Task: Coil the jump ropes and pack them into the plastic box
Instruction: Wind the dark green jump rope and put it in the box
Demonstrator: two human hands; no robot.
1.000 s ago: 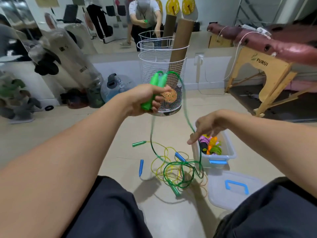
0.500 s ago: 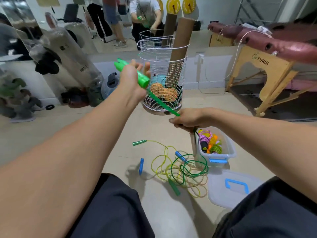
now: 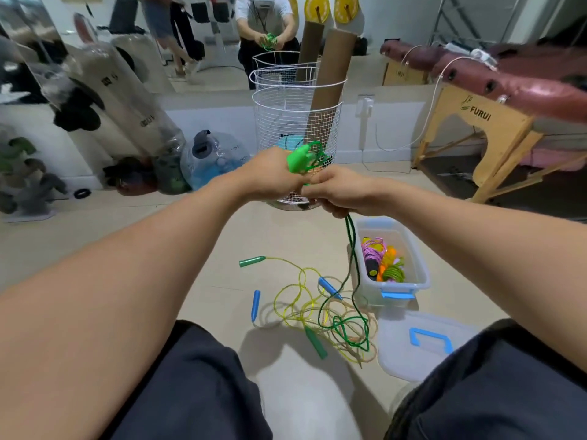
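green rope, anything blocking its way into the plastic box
Nothing visible does. The plastic box sits open below the hands, its lid off on the floor beside it. Coiled ropes already fill part of it, and the green rope trails into the floor tangle.

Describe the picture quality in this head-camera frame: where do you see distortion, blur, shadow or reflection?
Head view: wide-angle bending curves the forearms and room edges; the green jump rope handles in the left hand look slightly smeared; soft shadows lie on the floor beside the rope tangle; the wall mirror reflects the person; the plastic box is reasonably sharp.
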